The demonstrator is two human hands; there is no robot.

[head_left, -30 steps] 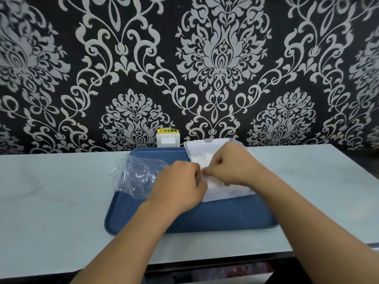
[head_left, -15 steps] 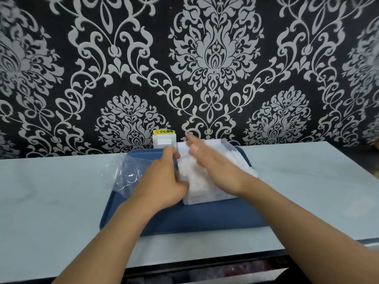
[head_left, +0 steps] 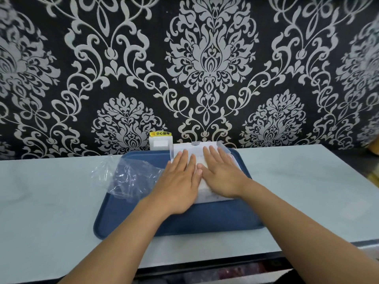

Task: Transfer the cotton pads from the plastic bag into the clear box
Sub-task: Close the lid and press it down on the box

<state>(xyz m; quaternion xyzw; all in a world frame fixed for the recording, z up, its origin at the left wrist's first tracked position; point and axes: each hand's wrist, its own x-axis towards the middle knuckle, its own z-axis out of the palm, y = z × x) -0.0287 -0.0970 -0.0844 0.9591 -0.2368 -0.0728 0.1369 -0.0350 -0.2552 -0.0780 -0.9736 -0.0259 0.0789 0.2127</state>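
Head view: both hands, left hand (head_left: 180,181) and right hand (head_left: 220,174), press flat, fingers straight, on the clear box (head_left: 215,198).

Tray (head_left: 205,220): on the table (head_left: 41,201), near its back edge. Clear box (head_left: 213,198): on the tray, in its back right part. Plastic bag (head_left: 131,177): left of the box, overlapping the tray's left edge and the table. Left hand (head_left: 180,187), right hand (head_left: 223,177): flat on the box top, side by side. Wall socket (head_left: 161,143): behind the tray's back edge, left of the box.
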